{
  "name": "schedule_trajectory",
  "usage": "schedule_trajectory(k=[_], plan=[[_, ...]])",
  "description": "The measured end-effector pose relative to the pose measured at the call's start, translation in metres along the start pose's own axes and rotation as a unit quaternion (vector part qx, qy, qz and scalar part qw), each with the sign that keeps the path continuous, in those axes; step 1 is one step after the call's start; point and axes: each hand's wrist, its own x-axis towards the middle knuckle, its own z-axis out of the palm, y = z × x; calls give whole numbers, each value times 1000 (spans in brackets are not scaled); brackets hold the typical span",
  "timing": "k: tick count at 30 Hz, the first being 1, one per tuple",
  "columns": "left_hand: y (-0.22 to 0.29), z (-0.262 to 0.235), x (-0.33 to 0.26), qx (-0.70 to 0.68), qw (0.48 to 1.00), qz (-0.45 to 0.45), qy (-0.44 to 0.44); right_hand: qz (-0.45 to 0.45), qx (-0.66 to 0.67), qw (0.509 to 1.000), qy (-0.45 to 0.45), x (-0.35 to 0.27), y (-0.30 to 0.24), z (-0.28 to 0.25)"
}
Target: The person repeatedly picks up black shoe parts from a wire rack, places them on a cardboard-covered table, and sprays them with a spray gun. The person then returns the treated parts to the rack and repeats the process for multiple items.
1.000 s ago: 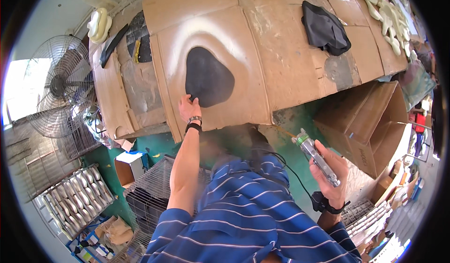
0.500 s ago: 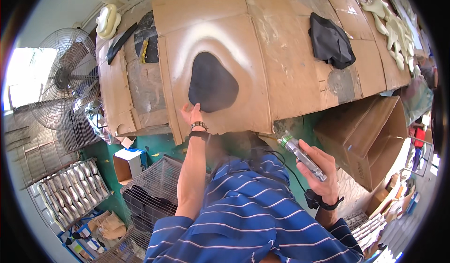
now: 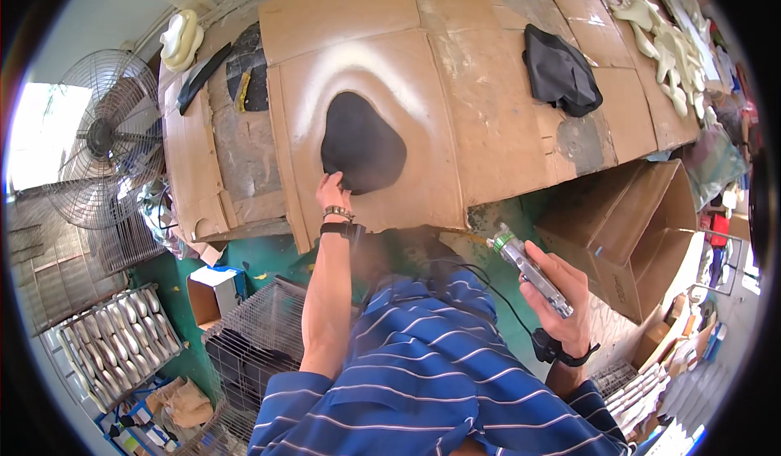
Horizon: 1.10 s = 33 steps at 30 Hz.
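Touching lower-L edge of blk pad (image 3: 364, 143) w/ L hand (image 3: 333, 196), can't tell if pinching; lying on cardboard-topped surface (image 3: 492, 143) inside 1 white arc (image 3: 355, 55). Gripping silver tool (image 3: 528, 271), green-tipped, in R hand (image 3: 569, 305)!

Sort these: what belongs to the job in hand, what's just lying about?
Seemingly in use:
black rounded piece, left hand touching it;
silver tool in right hand;
cardboard sheet beneath the piece.

Seemingly lying about:
crumpled black sheet;
open cardboard box;
large fan.
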Motion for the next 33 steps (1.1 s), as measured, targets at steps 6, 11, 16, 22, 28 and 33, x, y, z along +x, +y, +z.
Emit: schedule_trajectory(k=[6, 11, 16, 22, 28, 33], plan=[[42, -11, -36, -50, 992, 18, -113, 11, -5, 1000, 8, -12, -8, 13], [42, -71, -29, -117, 991, 21, -63, 2, -13, 1000, 1, -17, -18, 23], [46, -136, -25, -205, 978, 7, -28, 9, -31, 999, 6, -22, -31, 30], [54, -194, -34, -251, 967, 50, -13, 14, -38, 996, -76, -29, -41, 38], [68, -216, -39, -222, 970, 16, 101, -4, -26, 999, -47, -17, -49, 64], [72, -222, -40, -171, 974, 79, 128, -29, -21, 999, -32, -8, -51, 63]])
